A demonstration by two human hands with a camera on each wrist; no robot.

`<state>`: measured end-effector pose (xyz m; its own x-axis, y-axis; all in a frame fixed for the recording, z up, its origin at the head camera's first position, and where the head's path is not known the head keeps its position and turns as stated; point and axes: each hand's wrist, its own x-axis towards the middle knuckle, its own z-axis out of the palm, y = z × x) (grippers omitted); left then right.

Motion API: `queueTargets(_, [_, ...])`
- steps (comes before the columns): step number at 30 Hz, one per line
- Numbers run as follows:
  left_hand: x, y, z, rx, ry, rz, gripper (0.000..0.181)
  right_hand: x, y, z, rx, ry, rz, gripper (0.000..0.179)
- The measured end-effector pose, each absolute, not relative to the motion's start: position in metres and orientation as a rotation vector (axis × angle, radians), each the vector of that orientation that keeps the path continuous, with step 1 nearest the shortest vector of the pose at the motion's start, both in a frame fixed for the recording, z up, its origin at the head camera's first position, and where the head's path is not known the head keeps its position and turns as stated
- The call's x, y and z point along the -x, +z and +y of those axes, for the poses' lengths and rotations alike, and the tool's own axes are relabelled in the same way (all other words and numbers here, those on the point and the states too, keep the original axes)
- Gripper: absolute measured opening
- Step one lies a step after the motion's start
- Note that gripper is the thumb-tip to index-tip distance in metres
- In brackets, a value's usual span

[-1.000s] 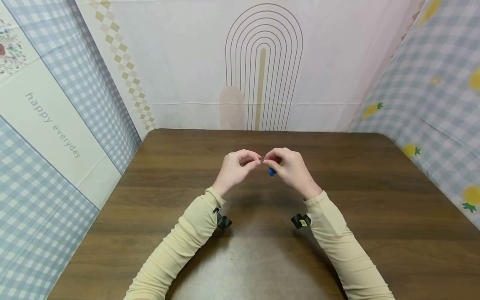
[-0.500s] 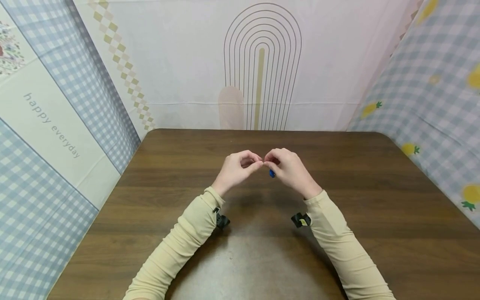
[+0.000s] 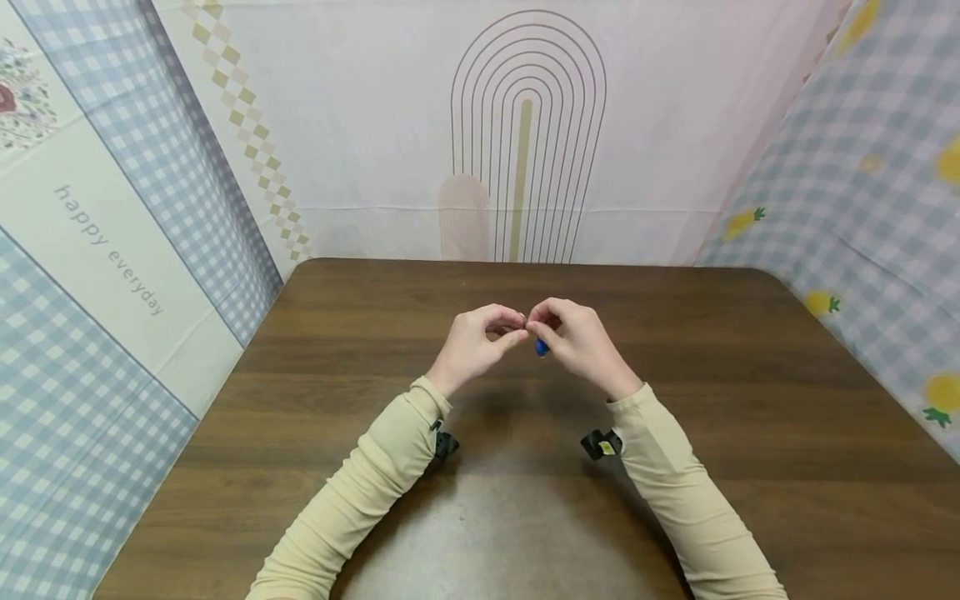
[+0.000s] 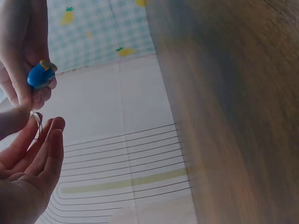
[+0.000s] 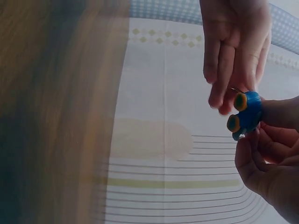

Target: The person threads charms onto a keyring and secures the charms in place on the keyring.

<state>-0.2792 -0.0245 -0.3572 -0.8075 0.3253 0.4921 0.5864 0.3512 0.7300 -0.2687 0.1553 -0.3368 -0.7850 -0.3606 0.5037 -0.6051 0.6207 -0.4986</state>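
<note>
A small blue keychain (image 5: 251,112) with two orange-rimmed round parts hangs at the fingers of my right hand (image 3: 581,337). In the head view, only a bit of its blue body shows under the right thumb. My right thumb and fingers pinch it near its top. A thin metal ring (image 4: 39,127) lies at the fingertips of my left hand (image 3: 476,342), whose thumb and index finger close on it. The other left fingers lie bent but loose, in the left wrist view. Both hands meet fingertip to fingertip above the table; the exact contact is partly hidden.
A brown wooden table (image 3: 337,433) spreads under both forearms. Behind it hangs a pale cloth (image 3: 360,125) with arch lines, and checked cloths (image 3: 847,200) hang at the sides. Small black cameras (image 3: 600,443) sit on the wrists.
My left fingertips have shifted slightly right and parted a little, and the metal ring shows between them. The right hand stays nearly still, with the blue keychain swaying slightly below it.
</note>
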Motion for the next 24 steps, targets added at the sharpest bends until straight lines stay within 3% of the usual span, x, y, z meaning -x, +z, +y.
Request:
queueTargets(12, [0.2789,-0.3579,-0.0237,0.944,-1.248,-2.317,0.005,0.2673,-0.3364,0.1552,-0.721,1.136,-2.519,0.008])
queueTargets(24, [0.2815,-0.353,-0.0309,1.064,-1.343,-2.302,0.005,0.2656,-0.332,0.1587,-0.797,1.094,-2.528,0.008])
